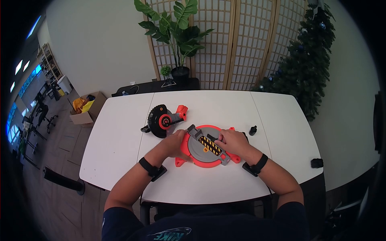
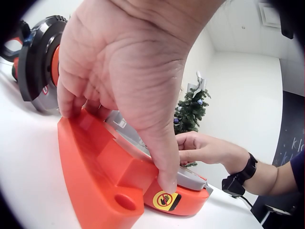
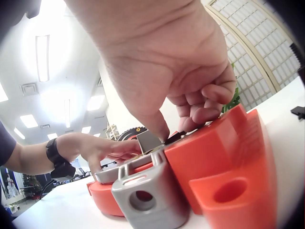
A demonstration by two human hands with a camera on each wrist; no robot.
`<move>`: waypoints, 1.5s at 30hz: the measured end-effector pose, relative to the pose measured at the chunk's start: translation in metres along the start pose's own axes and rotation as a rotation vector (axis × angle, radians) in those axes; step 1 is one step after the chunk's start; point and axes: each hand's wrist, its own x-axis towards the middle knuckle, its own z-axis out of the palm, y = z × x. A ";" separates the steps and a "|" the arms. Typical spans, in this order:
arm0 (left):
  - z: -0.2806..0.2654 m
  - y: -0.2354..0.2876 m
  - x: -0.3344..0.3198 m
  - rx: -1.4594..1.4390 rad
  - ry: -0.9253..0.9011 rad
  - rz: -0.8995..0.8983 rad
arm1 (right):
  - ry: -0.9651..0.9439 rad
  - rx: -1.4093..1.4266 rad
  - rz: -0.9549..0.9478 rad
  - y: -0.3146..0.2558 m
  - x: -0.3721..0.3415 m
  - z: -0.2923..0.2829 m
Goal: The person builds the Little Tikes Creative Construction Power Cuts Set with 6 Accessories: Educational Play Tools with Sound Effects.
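the left hand [image 1: 173, 145] comes in from the left, palm down, its thumb and fingers spread around the orange rim of the round base [image 1: 196, 152] and gripping it. the right hand [image 1: 234, 142] arches over from the right, thumb and fingertips pinching a small black piece [image 3: 175, 138] at the striped bar [image 1: 210, 146], other fingers curled. the round base lies flat on the table [image 1: 120, 148], disc facing up; the bar's long axis slants across it from far left to near right. the toy saw [image 1: 163, 121] stands beyond the base to the left, a black bottle [image 1: 253, 130] to its right.
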 end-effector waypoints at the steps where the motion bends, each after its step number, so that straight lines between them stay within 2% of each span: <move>1: 0.000 0.000 0.000 0.000 0.000 0.001 | 0.000 0.000 0.000 -0.001 -0.001 -0.002; 4: 0.003 -0.003 0.001 0.002 0.024 0.023 | -0.025 0.035 0.106 -0.003 0.000 -0.009; 6: 0.003 -0.003 0.000 0.004 0.021 0.025 | 0.031 -0.107 0.021 0.006 0.000 -0.010; 10: 0.004 -0.005 0.002 -0.001 0.010 0.042 | -0.021 -0.094 -0.049 0.025 -0.004 -0.011; 12: 0.006 -0.006 0.002 0.016 0.014 0.047 | -0.307 0.046 -0.041 0.024 -0.008 -0.027; 13: 0.005 -0.005 0.002 0.033 0.016 0.051 | -0.307 0.046 -0.041 0.029 -0.010 -0.026; 15: 0.002 -0.003 0.000 0.020 0.000 0.040 | -0.254 -0.037 -0.181 0.041 -0.014 -0.022; 18: 0.001 -0.002 0.004 0.004 0.005 0.026 | -0.323 -0.021 -0.142 0.047 -0.011 -0.019; 23: -0.017 0.011 0.011 0.068 -0.026 -0.052 | -0.310 -0.006 -0.132 0.044 -0.011 -0.022; 25: -0.012 0.006 0.016 0.037 0.253 0.077 | -0.319 0.008 -0.126 0.045 -0.010 -0.021; 28: -0.018 0.015 0.025 -0.036 0.211 -0.021 | -0.298 0.004 -0.146 0.045 -0.010 -0.021; 31: -0.021 0.022 0.033 0.029 0.202 -0.040 | -0.349 0.037 -0.117 0.040 -0.010 -0.026; 34: -0.019 0.028 0.038 0.105 0.208 -0.066 | -0.250 0.007 -0.184 0.049 -0.010 -0.018; 36: -0.018 0.030 0.042 0.132 0.210 -0.065 | -0.309 0.035 -0.158 0.044 -0.009 -0.024; 45: -0.019 0.024 0.049 0.087 0.215 -0.004 | -0.322 -0.050 -0.095 0.039 -0.011 -0.022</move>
